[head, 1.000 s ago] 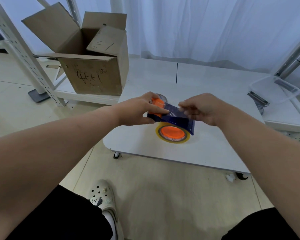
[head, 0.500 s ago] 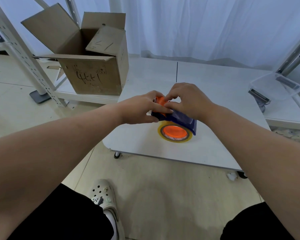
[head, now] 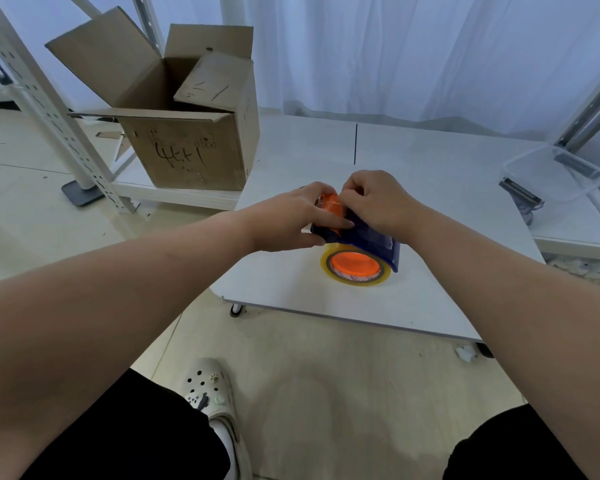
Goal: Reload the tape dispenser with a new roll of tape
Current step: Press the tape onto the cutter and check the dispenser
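A dark blue tape dispenser (head: 371, 239) with orange parts rests on the low white table (head: 447, 271). A yellowish tape roll (head: 355, 268) sits on its orange hub at the near end. My left hand (head: 291, 220) grips the dispenser's orange handle end (head: 333, 211) from the left. My right hand (head: 381, 200) lies over the top of the dispenser, with its fingertips pinched together at the orange part beside my left hand. What the right fingertips pinch is hidden.
An open cardboard box (head: 184, 123) stands on a lower shelf at the left, beside a white perforated rack post (head: 49, 109). A clear plastic container (head: 555, 171) sits at the far right. White curtains hang behind the table. My shoe (head: 215, 396) shows below.
My right hand moved left from the dispenser's blue middle to the orange handle end, beside my left hand. The left hand and the dispenser stayed put.
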